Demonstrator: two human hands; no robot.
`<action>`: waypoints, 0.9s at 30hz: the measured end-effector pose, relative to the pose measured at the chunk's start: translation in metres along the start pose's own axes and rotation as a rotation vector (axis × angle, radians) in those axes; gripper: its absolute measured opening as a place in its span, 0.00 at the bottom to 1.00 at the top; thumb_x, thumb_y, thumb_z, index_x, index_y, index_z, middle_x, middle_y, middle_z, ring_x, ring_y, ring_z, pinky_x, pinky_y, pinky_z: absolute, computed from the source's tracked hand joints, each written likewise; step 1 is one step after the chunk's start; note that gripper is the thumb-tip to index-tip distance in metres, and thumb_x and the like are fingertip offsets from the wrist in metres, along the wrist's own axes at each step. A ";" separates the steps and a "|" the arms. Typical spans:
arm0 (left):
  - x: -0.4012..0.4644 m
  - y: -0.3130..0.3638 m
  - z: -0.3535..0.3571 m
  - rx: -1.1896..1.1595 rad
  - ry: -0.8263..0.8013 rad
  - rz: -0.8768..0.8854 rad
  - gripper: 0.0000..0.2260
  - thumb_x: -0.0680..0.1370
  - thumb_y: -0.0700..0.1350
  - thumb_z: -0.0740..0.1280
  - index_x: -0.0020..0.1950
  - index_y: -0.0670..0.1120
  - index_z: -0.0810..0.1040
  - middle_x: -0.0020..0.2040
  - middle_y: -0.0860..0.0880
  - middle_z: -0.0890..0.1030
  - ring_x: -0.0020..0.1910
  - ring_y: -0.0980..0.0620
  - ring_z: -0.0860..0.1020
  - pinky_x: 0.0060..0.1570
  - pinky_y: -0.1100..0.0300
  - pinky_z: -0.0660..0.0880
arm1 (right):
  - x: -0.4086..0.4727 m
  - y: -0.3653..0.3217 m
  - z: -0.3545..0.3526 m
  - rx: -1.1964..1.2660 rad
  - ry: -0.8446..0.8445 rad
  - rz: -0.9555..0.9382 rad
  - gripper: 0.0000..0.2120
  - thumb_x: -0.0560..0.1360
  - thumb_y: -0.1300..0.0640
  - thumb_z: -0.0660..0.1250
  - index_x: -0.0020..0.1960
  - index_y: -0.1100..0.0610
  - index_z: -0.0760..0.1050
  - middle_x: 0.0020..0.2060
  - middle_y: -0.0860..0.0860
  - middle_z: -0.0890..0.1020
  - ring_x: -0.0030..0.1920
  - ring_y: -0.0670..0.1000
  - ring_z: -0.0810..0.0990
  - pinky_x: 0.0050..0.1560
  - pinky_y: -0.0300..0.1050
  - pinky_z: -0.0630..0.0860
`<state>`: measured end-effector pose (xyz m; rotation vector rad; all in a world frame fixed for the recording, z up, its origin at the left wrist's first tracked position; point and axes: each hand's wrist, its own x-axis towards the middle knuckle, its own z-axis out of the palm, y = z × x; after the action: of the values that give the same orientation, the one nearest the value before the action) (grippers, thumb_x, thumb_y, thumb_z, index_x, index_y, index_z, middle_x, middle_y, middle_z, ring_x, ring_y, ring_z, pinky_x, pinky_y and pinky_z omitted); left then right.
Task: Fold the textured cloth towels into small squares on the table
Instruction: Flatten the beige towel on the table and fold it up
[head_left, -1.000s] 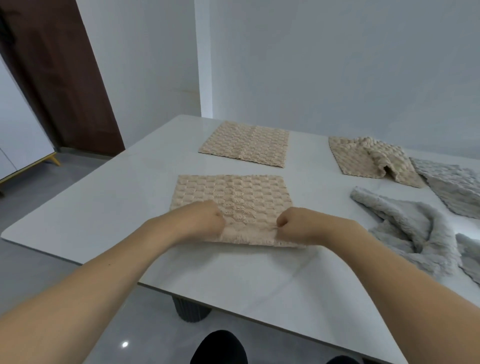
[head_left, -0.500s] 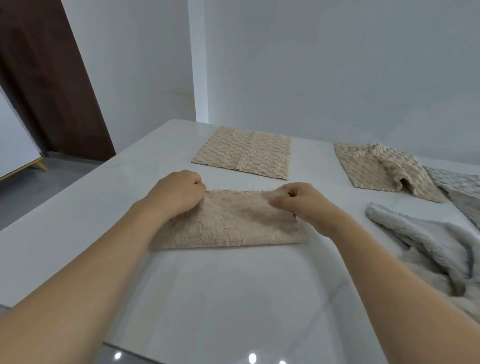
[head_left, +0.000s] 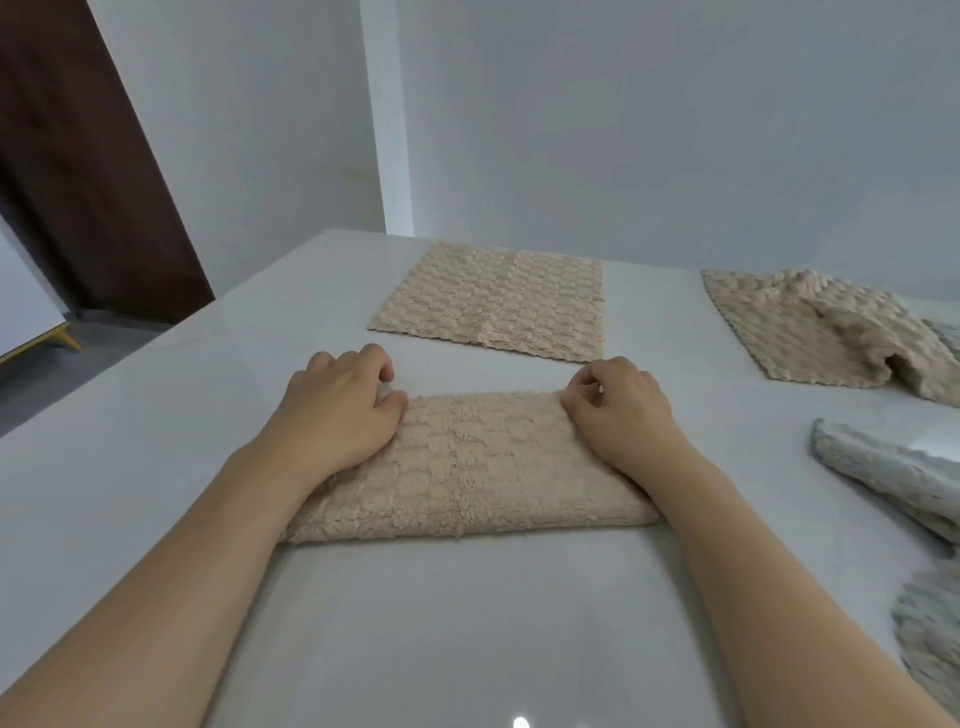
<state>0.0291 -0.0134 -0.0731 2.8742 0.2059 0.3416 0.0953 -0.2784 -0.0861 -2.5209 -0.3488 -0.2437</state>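
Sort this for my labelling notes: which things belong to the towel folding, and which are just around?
Job: half-folded beige towel under left hand and right hand; flat beige towel; rumpled beige towel; grey towels.
Around: table; brown door.

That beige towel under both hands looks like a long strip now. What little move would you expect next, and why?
Probably letting go of the far corners and bringing one short end over to the other. The beige towel lies folded once into a wide strip, not a square, with the left hand and right hand at its far corners. One more fold across should give the small square.
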 end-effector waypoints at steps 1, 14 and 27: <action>0.000 0.000 0.001 0.019 -0.008 0.012 0.07 0.81 0.53 0.58 0.52 0.51 0.70 0.47 0.53 0.74 0.52 0.49 0.67 0.49 0.54 0.63 | 0.001 0.000 -0.002 0.026 -0.004 -0.007 0.02 0.76 0.54 0.64 0.47 0.51 0.75 0.47 0.48 0.75 0.52 0.54 0.73 0.55 0.49 0.70; -0.005 0.000 -0.013 -0.255 -0.022 0.156 0.05 0.80 0.53 0.62 0.48 0.53 0.72 0.37 0.51 0.77 0.38 0.53 0.75 0.40 0.55 0.71 | 0.001 -0.010 -0.021 -0.185 -0.215 0.165 0.08 0.76 0.56 0.57 0.52 0.57 0.71 0.49 0.53 0.76 0.51 0.56 0.75 0.50 0.50 0.72; -0.008 -0.003 -0.018 -0.300 -0.058 0.092 0.05 0.78 0.49 0.66 0.43 0.53 0.74 0.39 0.50 0.79 0.37 0.50 0.76 0.41 0.54 0.74 | 0.004 -0.003 -0.045 0.124 -0.203 0.184 0.02 0.77 0.61 0.64 0.48 0.56 0.72 0.41 0.50 0.77 0.38 0.50 0.74 0.35 0.43 0.70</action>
<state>0.0170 -0.0075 -0.0582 2.5968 0.0093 0.2783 0.0943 -0.3010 -0.0468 -2.4407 -0.2020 0.1029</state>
